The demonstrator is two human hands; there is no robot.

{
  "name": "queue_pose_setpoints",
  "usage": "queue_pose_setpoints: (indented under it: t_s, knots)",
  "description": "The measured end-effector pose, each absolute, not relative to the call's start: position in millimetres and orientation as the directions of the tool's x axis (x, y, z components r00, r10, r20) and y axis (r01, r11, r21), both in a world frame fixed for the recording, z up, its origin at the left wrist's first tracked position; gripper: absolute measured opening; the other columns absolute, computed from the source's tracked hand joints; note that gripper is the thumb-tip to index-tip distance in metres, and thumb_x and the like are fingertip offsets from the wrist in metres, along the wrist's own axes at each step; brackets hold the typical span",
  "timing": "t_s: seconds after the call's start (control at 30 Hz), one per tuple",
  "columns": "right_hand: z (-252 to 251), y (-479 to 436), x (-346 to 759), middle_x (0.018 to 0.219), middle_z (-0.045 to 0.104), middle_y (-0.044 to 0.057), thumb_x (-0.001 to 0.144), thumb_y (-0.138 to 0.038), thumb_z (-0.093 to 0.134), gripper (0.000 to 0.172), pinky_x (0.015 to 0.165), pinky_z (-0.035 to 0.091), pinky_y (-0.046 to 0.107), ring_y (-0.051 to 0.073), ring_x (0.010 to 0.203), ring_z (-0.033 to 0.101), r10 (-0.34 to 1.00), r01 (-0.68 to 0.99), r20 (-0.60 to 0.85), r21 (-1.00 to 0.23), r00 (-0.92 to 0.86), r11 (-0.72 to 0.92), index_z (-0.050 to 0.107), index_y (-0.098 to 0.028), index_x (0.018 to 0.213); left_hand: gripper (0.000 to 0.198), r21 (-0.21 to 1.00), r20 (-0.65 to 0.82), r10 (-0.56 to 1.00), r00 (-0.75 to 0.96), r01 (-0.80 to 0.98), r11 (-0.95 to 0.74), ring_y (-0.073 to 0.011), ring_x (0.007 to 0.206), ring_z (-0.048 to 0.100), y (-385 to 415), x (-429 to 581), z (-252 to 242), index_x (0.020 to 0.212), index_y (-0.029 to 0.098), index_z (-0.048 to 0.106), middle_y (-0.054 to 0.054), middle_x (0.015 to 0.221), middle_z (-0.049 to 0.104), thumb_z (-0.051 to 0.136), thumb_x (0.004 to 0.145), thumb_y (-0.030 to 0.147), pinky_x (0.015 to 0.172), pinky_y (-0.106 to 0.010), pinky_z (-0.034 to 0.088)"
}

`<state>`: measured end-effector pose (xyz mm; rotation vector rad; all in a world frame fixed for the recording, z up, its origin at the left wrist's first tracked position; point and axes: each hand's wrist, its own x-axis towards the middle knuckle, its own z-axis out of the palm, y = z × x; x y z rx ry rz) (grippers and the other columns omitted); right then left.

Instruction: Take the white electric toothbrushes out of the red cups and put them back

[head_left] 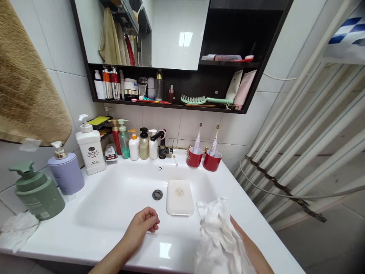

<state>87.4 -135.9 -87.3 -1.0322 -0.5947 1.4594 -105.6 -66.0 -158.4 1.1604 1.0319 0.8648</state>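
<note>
My left hand hangs over the front of the white sink, its fingers curled in and nothing visible in them. A crumpled white cloth drapes from my right hand, which is mostly hidden behind it. Between the two hands, a cream rounded-corner box with a small mark on top lies in the basin. Just left of that box is the dark drain.
Behind the basin stand a black faucet and several pump bottles. Two red cups with electric toothbrushes are at back right. Larger dispensers line the left counter. A cabinet shelf overhangs the back; a radiator stands right.
</note>
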Motion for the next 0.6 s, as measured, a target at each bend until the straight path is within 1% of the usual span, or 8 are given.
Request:
queue_pose_setpoints:
  t_s: [0.17,0.27,0.3,0.33,0.4,0.47,0.5,0.6]
  knots:
    - [-84.9,-140.5,91.3,0.066,0.061,0.005,0.056,-0.039,0.054,0.038,0.062,0.040,0.032,0.019,0.063,0.055,0.963,-0.557,-0.203,-0.827,0.177,-0.072,0.054,-0.018,0.087,0.015,0.979,-0.198,0.932,0.302,0.007,0.206,-0.0085,0.058,0.045,-67.2,-105.4,-158.9,0.063,0.015,0.044,0.000,0.065,0.050,0.045,0.063,0.031,0.056,-0.021,0.033]
    - [-93.5,-137.6,119.5,0.066,0.059,0.002,0.052,-0.029,0.059,0.037,0.056,0.040,0.028,0.015,0.056,0.054,0.952,-0.460,-0.183,-0.886,0.247,-0.051,0.052,-0.019,0.086,0.015,0.981,-0.192,0.934,0.302,0.044,0.187,-0.0091,0.059,0.045,-69.3,-103.9,-158.0,0.063,0.016,0.043,0.000,0.064,0.049,0.045,0.063,0.031,0.057,-0.021,0.033]
    - [-100.2,-133.8,135.7,0.065,0.058,0.000,0.049,-0.027,0.061,0.034,0.054,0.040,0.026,0.014,0.054,0.053,0.939,-0.378,-0.180,-0.924,0.292,-0.060,0.052,-0.019,0.081,0.015,0.982,-0.189,0.933,0.305,0.057,0.180,-0.0092,0.059,0.044,-70.1,-103.2,-157.5,0.063,0.016,0.043,0.001,0.063,0.049,0.045,0.063,0.030,0.057,-0.021,0.032]
    - [-108.3,-129.4,154.4,0.062,0.057,-0.002,0.047,-0.026,0.062,0.030,0.052,0.039,0.025,0.013,0.052,0.052,0.899,-0.253,-0.153,-0.966,0.410,-0.050,0.053,-0.019,0.074,0.014,0.983,-0.185,0.932,0.310,0.066,0.173,-0.0092,0.058,0.044,-70.8,-102.5,-156.9,0.062,0.016,0.043,0.001,0.062,0.049,0.045,0.063,0.030,0.057,-0.021,0.032]
    - [-126.2,-120.6,194.9,0.056,0.055,-0.002,0.045,-0.027,0.060,0.021,0.053,0.038,0.026,0.015,0.052,0.051,0.800,0.124,-0.008,-0.987,0.600,-0.102,0.052,-0.020,0.063,0.013,0.984,-0.175,0.931,0.321,0.076,0.159,-0.0091,0.057,0.043,-72.0,-101.5,-156.0,0.061,0.016,0.042,0.002,0.060,0.048,0.044,0.062,0.029,0.056,-0.021,0.032]
    - [-141.1,-114.2,230.8,0.050,0.054,0.001,0.045,-0.029,0.056,0.012,0.055,0.037,0.031,0.019,0.052,0.050,0.795,0.505,0.115,-0.823,0.596,-0.260,0.053,-0.020,0.053,0.013,0.986,-0.164,0.930,0.328,0.071,0.149,-0.0089,0.056,0.043,-72.5,-101.3,-156.1,0.061,0.016,0.042,0.002,0.060,0.048,0.044,0.062,0.028,0.055,-0.021,0.031]
    - [-145.9,-112.0,244.3,0.054,0.055,0.003,0.046,-0.030,0.054,0.010,0.059,0.037,0.033,0.021,0.056,0.050,0.817,0.628,0.197,-0.741,0.543,-0.239,0.053,-0.021,0.050,0.013,0.986,-0.163,0.929,0.331,0.070,0.148,-0.0088,0.056,0.043,-72.2,-101.6,-156.5,0.061,0.016,0.042,0.002,0.059,0.047,0.044,0.062,0.028,0.055,-0.021,0.031]
    - [-146.9,-104.8,260.5,0.066,0.058,0.008,0.050,-0.032,0.047,0.013,0.067,0.036,0.035,0.024,0.067,0.051,0.870,0.801,0.296,-0.573,0.396,-0.170,0.054,-0.021,0.052,0.012,0.984,-0.179,0.924,0.339,0.071,0.164,-0.0088,0.056,0.042,-68.8,-102.8,-157.7,0.060,0.016,0.043,0.002,0.058,0.047,0.044,0.062,0.029,0.056,-0.021,0.031]
